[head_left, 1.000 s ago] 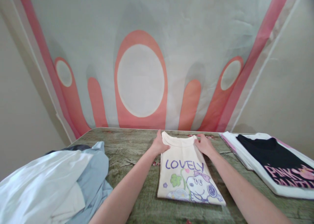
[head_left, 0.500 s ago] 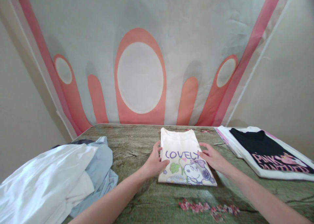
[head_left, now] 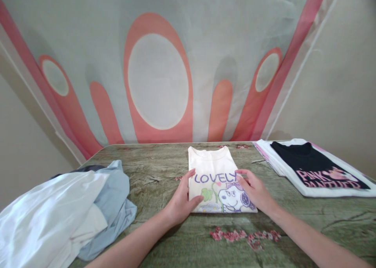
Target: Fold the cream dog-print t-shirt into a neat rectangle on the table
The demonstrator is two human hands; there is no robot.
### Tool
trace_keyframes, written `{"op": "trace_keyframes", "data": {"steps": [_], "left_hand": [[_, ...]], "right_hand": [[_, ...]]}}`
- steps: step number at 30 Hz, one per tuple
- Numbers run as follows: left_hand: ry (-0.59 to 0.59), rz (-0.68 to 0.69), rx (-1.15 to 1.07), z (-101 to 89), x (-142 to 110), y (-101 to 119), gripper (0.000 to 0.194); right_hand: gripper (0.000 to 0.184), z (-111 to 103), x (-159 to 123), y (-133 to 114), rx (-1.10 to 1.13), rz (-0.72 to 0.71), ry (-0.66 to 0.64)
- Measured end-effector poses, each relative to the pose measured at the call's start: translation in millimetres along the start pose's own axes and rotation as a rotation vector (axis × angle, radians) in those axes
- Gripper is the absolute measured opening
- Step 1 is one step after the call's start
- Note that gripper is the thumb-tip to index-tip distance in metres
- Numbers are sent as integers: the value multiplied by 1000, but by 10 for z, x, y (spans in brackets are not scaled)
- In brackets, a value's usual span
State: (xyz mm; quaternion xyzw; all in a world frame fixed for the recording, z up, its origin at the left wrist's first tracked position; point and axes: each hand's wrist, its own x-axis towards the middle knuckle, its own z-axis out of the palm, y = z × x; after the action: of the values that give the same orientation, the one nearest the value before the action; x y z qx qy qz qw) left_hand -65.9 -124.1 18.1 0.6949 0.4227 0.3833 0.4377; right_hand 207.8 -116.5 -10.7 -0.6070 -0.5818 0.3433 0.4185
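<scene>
A folded cream T-shirt (head_left: 209, 164) lies in front of me, printed with "LOVELY", a green clover and a cartoon dog with a bow. My left hand (head_left: 183, 195) rests at its left edge, thumb spread over the print and fingers stretched along the side. On the opposite edge, my right hand (head_left: 254, 187) touches the shirt with its index finger and thumb extended beside the lettering. Both hands are open; the fingers beneath the right hand are hidden.
To the left is a loose heap of white clothes (head_left: 55, 209) and light-blue clothes (head_left: 116, 205). Folded shirts are stacked at the right, a black T-shirt (head_left: 305, 158) on top. The wood-patterned table (head_left: 152, 162) meets a grey-and-pink backdrop (head_left: 164, 136) at the far side.
Both hands have let go of the shirt's neckline corners and come down to its sides. The shirt now appears flatter on the table. The camera view has shifted slightly.
</scene>
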Motion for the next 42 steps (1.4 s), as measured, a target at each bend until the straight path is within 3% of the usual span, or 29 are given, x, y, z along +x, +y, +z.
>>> {"op": "trace_keyframes", "data": {"steps": [6,13,19,24,31,37,42], "left_hand": [[-115,19,87,-30,-23,58,61],[-127,126,249,-49,-3,119,37],[-186,140,425,-67,-100,258,31],[-201,132,495,-37,-113,141,32],[-233,147,635,6,-132,56,35],[-262,150,634,-10,-116,119,36],[-244,183,592,-32,-99,79,35]], "right_hand": [[35,-65,-16,-51,55,36,-79],[36,-86,-30,-71,23,6,-130],[47,-286,-101,-153,50,66,-420],[54,-435,-157,-245,-18,82,-501],[85,-589,-223,-347,17,81,-751],[71,-535,-191,-376,119,94,-764],[53,-591,-144,-440,28,9,-836]]}}
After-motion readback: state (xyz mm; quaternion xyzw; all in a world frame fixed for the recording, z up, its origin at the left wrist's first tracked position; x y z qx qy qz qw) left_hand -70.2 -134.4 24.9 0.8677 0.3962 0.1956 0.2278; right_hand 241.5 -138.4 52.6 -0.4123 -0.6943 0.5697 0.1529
